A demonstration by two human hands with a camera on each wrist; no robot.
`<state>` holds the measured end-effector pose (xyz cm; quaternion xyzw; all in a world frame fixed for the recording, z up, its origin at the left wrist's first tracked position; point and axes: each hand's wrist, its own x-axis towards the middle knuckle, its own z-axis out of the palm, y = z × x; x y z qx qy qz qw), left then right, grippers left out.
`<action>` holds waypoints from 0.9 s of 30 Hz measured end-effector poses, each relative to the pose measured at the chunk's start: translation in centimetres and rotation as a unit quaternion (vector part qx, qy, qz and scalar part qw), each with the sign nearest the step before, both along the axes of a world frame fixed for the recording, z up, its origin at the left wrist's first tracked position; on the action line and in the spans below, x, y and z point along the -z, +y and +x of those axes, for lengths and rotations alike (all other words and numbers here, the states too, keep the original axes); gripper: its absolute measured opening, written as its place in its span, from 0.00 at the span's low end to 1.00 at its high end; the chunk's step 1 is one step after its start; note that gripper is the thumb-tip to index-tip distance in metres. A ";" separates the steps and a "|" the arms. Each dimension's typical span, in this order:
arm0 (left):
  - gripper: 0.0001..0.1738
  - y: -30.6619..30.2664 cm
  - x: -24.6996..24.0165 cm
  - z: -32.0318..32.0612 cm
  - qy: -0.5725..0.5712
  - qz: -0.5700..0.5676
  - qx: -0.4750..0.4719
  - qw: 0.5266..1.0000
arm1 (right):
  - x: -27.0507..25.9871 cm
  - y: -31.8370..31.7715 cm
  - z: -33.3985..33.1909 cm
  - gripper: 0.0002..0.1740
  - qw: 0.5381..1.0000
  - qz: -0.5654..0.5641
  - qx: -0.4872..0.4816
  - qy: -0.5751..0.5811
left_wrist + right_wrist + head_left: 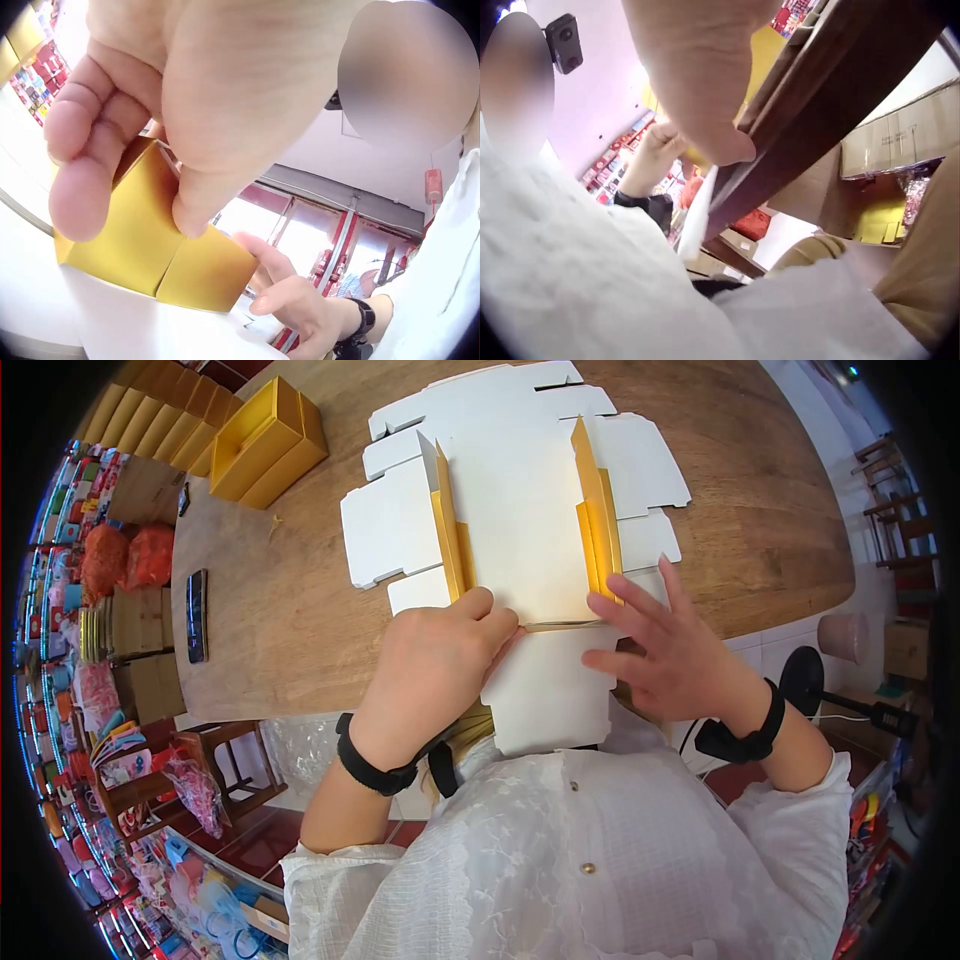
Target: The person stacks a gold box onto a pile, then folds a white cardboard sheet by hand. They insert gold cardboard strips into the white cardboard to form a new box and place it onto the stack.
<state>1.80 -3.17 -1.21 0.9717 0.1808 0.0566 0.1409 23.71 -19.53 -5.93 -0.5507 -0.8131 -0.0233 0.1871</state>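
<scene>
A die-cut cardboard box blank (525, 510), white inside and gold outside, lies on the table in the head view, its near flap (550, 695) reaching over the edge toward the person. Two gold-faced side walls (598, 525) stand folded up along its middle. At the near left corner my left hand (435, 655) pinches the card between thumb and fingers. The left wrist view shows these fingers around the gold panels (127, 244) from outside. My right hand (665, 645) has its fingers spread, with fingertips right at the near end of the right wall.
The wooden table (760, 540) has a rounded edge. An open gold box (265, 445) stands at the back left, beside a row of gold boxes (150, 420). A phone (197, 615) lies near the left edge. A wooden stool (225, 760) is below it.
</scene>
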 end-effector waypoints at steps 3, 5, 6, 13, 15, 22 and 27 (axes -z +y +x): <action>0.05 0.1 0.0 0.2 0.000 -0.006 0.007 1.000 | 1.0 -0.3 0.2 0.13 0.999 0.043 -0.015 -0.006; 0.06 0.4 0.0 0.2 0.001 -0.010 0.008 1.000 | 1.3 0.3 0.4 0.12 0.998 0.053 -0.028 0.025; 0.06 0.4 -0.2 0.2 0.001 -0.010 0.007 1.000 | 1.5 0.7 0.3 0.11 0.996 0.078 -0.019 0.049; 0.08 3.0 -1.2 0.4 0.108 -0.123 0.053 0.985 | -0.3 3.3 -0.6 0.14 0.969 0.046 0.004 0.245; 0.15 4.9 -1.2 -0.6 0.013 -0.314 0.095 0.944 | -0.2 3.7 -0.9 0.16 0.953 0.053 0.013 0.298; 0.21 3.2 -1.2 -1.2 -0.046 -0.512 -0.167 0.841 | -0.2 4.1 -1.1 0.31 0.932 0.014 0.059 0.358; 0.28 0.7 0.1 -0.9 -0.194 -0.012 -0.139 0.971 | -0.4 4.2 -1.6 0.39 0.933 0.013 0.093 0.348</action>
